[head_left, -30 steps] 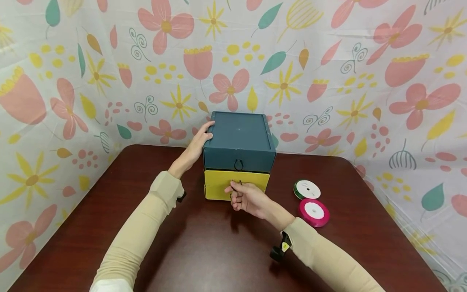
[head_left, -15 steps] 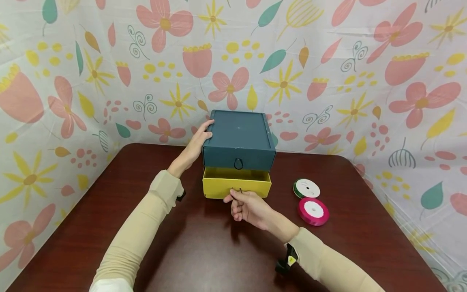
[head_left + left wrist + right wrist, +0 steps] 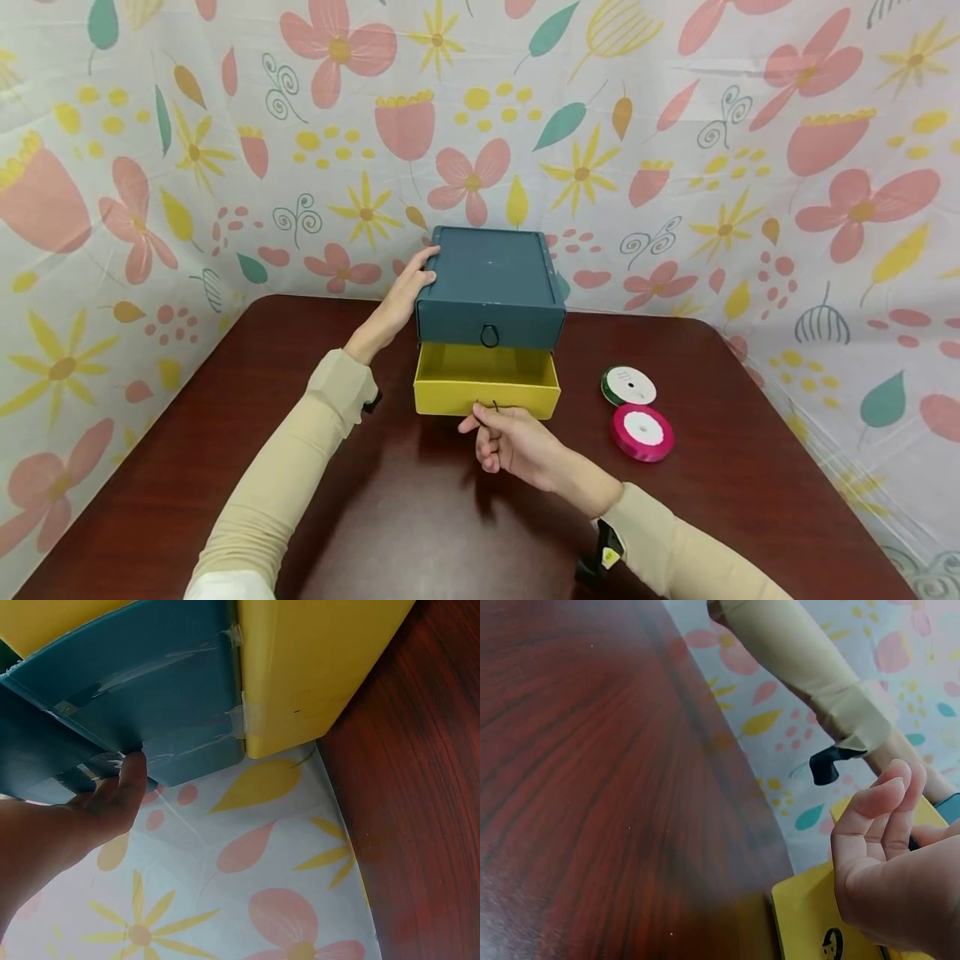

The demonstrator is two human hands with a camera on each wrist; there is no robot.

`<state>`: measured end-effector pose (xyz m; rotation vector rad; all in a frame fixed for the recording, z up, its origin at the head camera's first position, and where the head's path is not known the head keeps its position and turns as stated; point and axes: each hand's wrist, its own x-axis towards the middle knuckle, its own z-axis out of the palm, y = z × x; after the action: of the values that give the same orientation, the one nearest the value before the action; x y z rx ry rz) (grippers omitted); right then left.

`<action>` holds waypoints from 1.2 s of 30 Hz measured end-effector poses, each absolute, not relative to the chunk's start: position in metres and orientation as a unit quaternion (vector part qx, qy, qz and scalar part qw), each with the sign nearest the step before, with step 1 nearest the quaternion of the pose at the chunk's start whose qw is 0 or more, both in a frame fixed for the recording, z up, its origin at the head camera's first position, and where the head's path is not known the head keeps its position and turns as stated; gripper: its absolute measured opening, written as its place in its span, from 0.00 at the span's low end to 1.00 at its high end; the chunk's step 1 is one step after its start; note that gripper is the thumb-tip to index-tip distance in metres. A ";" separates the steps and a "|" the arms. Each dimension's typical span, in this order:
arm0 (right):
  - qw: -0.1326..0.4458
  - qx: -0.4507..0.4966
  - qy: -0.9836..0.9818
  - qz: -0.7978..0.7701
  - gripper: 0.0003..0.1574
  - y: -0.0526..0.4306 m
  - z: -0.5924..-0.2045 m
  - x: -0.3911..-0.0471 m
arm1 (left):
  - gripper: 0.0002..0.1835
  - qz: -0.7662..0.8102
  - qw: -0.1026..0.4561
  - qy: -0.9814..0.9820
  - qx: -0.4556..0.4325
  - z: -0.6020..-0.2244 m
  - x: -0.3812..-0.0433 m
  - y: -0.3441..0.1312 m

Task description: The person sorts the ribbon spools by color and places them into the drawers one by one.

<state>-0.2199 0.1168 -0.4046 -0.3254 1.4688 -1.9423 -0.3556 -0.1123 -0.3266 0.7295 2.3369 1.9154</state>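
A dark blue drawer box (image 3: 491, 265) sits over a yellow drawer (image 3: 450, 398), which is pulled partway out; no contents are visible in the part that shows. My right hand (image 3: 517, 446) pinches the thin dark cord pull (image 3: 496, 406) on the yellow front between thumb and index finger, the other fingers curled loosely. Against the upper left edge of the blue box rests my left hand (image 3: 403, 293), its fingers extended. In the left wrist view those fingers (image 3: 133, 776) touch the blue side. A black loop (image 3: 831, 943) shows on a yellow face in the right wrist view.
Right of the box, a pink ribbon spool (image 3: 642, 433) lies against a green ribbon spool (image 3: 630, 386). The dark wooden table (image 3: 360, 517) reaches back to a floral cloth (image 3: 480, 125). A second dark loop (image 3: 489, 335) hangs on the blue front.
My right hand has drawn the yellow drawer out toward me from nearly closed, exposing its inside. My left hand has stayed on the blue box.
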 end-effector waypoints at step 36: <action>0.360 -0.120 0.571 -0.728 0.20 0.120 -0.404 -0.174 | 0.31 0.613 0.022 0.753 0.237 -0.326 -0.356 -0.113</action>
<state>-0.1736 0.1200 -0.4044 -0.3087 1.4720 -1.8773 -0.3559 -0.1131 -0.3262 0.7354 2.3341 1.8994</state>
